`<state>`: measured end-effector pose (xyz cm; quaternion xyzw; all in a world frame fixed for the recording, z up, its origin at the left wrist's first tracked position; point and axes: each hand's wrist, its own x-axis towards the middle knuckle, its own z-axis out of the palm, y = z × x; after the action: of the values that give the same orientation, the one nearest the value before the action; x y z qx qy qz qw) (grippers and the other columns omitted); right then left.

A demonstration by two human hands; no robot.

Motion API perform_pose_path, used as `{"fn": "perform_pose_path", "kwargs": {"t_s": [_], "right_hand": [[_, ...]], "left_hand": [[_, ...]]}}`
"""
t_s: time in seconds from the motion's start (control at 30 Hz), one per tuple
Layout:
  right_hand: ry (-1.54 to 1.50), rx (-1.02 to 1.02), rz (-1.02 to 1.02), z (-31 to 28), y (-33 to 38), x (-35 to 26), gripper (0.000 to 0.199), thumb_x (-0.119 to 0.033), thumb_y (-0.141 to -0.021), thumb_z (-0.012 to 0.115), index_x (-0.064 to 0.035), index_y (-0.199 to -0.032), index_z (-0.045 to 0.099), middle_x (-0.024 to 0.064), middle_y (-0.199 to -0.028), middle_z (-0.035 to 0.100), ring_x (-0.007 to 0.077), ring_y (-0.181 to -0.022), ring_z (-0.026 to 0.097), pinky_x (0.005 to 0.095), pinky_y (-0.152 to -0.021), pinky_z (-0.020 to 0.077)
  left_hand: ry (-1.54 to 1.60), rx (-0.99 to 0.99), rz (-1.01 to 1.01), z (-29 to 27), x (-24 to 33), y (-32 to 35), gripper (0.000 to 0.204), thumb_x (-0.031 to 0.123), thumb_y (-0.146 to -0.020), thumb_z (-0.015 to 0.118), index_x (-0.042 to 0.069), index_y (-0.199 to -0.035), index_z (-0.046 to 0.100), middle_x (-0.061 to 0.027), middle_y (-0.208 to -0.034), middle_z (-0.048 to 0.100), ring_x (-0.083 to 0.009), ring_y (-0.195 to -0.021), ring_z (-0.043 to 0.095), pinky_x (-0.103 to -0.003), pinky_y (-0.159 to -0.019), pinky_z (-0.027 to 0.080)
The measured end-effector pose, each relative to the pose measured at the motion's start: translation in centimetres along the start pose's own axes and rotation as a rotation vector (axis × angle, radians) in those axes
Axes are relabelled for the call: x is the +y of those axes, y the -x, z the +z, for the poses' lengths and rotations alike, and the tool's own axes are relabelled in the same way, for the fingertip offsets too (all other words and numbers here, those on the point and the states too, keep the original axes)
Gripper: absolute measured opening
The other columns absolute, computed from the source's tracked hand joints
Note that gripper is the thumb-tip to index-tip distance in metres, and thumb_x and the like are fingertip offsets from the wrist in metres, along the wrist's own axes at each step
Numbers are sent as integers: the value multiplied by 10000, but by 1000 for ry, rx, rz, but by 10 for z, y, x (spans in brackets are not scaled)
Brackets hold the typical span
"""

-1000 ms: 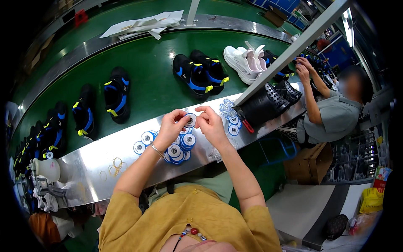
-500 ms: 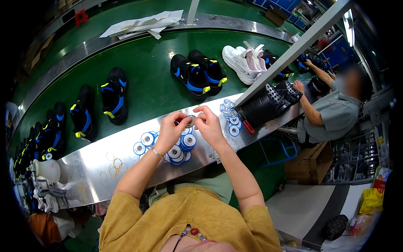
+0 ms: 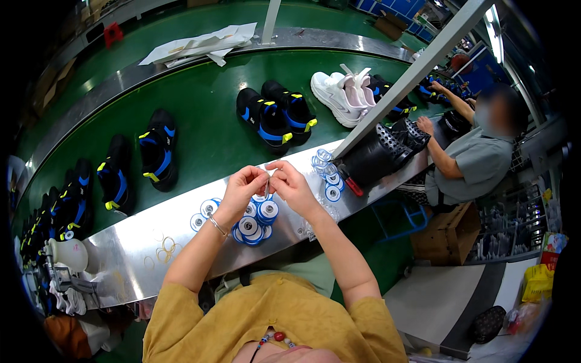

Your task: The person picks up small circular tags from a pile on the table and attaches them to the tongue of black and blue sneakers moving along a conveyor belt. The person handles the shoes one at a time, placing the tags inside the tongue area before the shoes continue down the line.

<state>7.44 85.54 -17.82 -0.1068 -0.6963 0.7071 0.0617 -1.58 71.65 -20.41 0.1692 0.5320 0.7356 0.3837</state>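
Above the steel ledge point(image 3: 124, 254), my left hand point(image 3: 242, 189) and my right hand point(image 3: 295, 187) meet with fingertips pinched together. Between them is a small round disc point(image 3: 268, 186), greyish and seen nearly edge-on. Much of it is covered by my fingers. Below my hands lies a heap of blue-rimmed white discs point(image 3: 249, 225) with dark centres. Right of my right hand is another pile of blue-rimmed discs and rings point(image 3: 332, 192). Clear plastic bits point(image 3: 307, 230) lie close by.
Thin yellowish rings point(image 3: 164, 249) lie on the ledge at left. Black-and-blue shoes point(image 3: 158, 151) and a white pair point(image 3: 340, 100) stand on the green belt point(image 3: 203, 115). At right are a red-handled tool point(image 3: 353, 186), a black cylinder point(image 3: 370, 158), a slanting post point(image 3: 417, 66) and a co-worker point(image 3: 475, 160).
The disc has turned from facing me to nearly edge-on. My hands have come closer together around it. The view has shifted slightly, and the shoes stand slightly lower and further left in it.
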Motion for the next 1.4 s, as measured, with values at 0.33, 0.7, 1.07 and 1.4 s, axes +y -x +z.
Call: {"fn": "perform_pose_path", "kwargs": {"t_s": [0.33,0.7,1.07,1.4], "right_hand": [[298,84,45,-32,-10,15,120,-130,-882,576,-11,-891,586,50,-718,593,85,-626,526,238,-560,409],[1237,400,-271,-113,-68,39,79,-162,-845,558,-131,-862,629,104,-771,602,331,-712,619,435,-613,487],[1227,176,-372,-100,-92,46,75,-179,-846,561,-134,-872,615,76,-784,593,301,-740,614,419,-628,489],[861,259,-165,-91,-89,18,188,-130,-887,479,-45,-1033,562,202,-917,639,388,-899,599,455,-757,461]], "left_hand": [[-226,21,50,15,13,-37,108,124,-906,581,23,-870,568,-19,-724,585,-77,-649,546,-206,-576,459],[-244,226,29,16,-45,-119,146,84,-888,542,-17,-984,583,-55,-849,618,-115,-757,592,-244,-646,492],[-135,229,-66,26,-41,-130,104,109,-903,546,7,-901,568,-45,-786,604,-107,-678,579,-232,-595,493],[-509,328,297,18,-13,-125,98,109,-899,571,25,-862,603,-13,-743,612,-80,-655,577,-206,-523,454]]}}
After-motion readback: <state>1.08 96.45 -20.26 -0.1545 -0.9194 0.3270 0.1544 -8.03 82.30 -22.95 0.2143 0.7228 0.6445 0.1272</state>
